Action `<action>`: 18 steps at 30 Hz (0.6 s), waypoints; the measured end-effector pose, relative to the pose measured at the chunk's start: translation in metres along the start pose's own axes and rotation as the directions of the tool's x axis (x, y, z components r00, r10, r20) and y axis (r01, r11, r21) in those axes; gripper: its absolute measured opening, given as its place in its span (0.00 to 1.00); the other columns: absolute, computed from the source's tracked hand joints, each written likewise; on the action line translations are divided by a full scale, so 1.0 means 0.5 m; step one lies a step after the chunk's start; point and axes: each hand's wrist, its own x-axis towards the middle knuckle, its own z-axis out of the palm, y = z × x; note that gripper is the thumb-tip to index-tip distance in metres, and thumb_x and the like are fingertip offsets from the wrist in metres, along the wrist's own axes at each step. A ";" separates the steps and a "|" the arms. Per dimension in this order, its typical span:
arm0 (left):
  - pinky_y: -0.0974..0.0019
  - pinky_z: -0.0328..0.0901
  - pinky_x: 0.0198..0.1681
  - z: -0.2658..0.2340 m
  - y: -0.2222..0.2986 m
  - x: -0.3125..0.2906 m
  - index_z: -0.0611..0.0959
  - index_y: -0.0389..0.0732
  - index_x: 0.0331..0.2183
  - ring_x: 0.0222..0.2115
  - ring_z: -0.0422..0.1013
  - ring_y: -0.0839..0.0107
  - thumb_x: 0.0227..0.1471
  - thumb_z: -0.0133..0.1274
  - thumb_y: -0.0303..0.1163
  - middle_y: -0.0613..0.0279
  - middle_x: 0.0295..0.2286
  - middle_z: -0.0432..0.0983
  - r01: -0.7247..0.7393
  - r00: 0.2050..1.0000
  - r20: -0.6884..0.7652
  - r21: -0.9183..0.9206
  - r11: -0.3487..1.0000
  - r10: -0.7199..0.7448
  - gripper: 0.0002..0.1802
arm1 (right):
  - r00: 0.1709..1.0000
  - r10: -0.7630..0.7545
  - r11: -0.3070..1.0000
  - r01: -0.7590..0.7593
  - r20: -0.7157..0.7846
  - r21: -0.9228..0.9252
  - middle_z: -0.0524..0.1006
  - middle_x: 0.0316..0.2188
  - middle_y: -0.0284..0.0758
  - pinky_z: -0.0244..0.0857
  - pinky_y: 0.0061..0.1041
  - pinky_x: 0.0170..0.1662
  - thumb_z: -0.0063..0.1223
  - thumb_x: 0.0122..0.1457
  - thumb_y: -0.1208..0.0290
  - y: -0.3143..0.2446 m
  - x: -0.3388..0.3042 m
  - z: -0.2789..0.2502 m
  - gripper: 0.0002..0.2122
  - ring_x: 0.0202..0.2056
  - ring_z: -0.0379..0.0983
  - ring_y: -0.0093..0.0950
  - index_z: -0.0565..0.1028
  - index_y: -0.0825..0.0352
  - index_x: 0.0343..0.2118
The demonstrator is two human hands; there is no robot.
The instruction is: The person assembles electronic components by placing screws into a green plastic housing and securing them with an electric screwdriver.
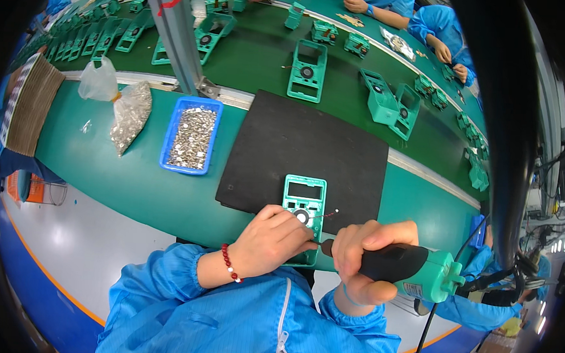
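Note:
A green plastic housing [304, 202] with a rectangular window and a round speaker lies at the near edge of a black mat [304, 136]. My left hand [271, 243] rests over its near part, fingers closed together beside the driver's tip; whatever they pinch is hidden. In my right hand [367, 261] is an electric screwdriver [396, 263], black-gripped with a green rear end, held sideways with its bit pointing left at the housing. A thin wire with a small white connector [337, 211] sticks out to the housing's right.
A blue tray [169, 135] of small metal parts and a tied plastic bag [131, 114] of similar parts stand left. Beyond a metal rail, a green conveyor [250, 66] carries more housings [307, 72]. A metal post [178, 37] rises there. Co-workers' hands [442, 52] work across it.

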 end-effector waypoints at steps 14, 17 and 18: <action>0.59 0.64 0.46 -0.050 0.003 0.030 0.78 0.41 0.44 0.40 0.72 0.62 0.41 0.68 0.43 0.59 0.39 0.76 0.091 0.995 0.024 0.195 0.977 -0.098 0.29 | 0.984 -0.038 0.991 0.016 -0.171 -0.132 0.69 0.20 0.33 0.59 0.20 0.20 0.49 0.53 0.28 0.002 0.001 0.030 0.41 0.18 0.63 0.20 0.61 0.67 0.51; 0.53 0.67 0.44 -0.122 -0.085 0.035 0.78 0.36 0.42 0.41 0.72 0.48 0.47 0.61 0.26 0.48 0.40 0.74 0.306 0.951 -0.134 0.289 0.907 -0.278 0.18 | 0.989 -0.029 0.982 0.001 -0.147 -0.187 0.68 0.21 0.32 0.60 0.20 0.22 0.51 0.55 0.31 0.016 0.014 -0.002 0.36 0.18 0.62 0.20 0.62 0.65 0.46; 0.53 0.68 0.42 -0.161 -0.117 0.031 0.78 0.34 0.40 0.39 0.72 0.48 0.50 0.57 0.21 0.49 0.37 0.74 0.393 0.919 -0.161 0.373 0.840 -0.359 0.13 | 0.984 -0.036 0.988 0.009 -0.176 -0.151 0.67 0.21 0.32 0.59 0.21 0.22 0.55 0.57 0.37 0.018 0.016 -0.009 0.32 0.18 0.61 0.20 0.63 0.66 0.45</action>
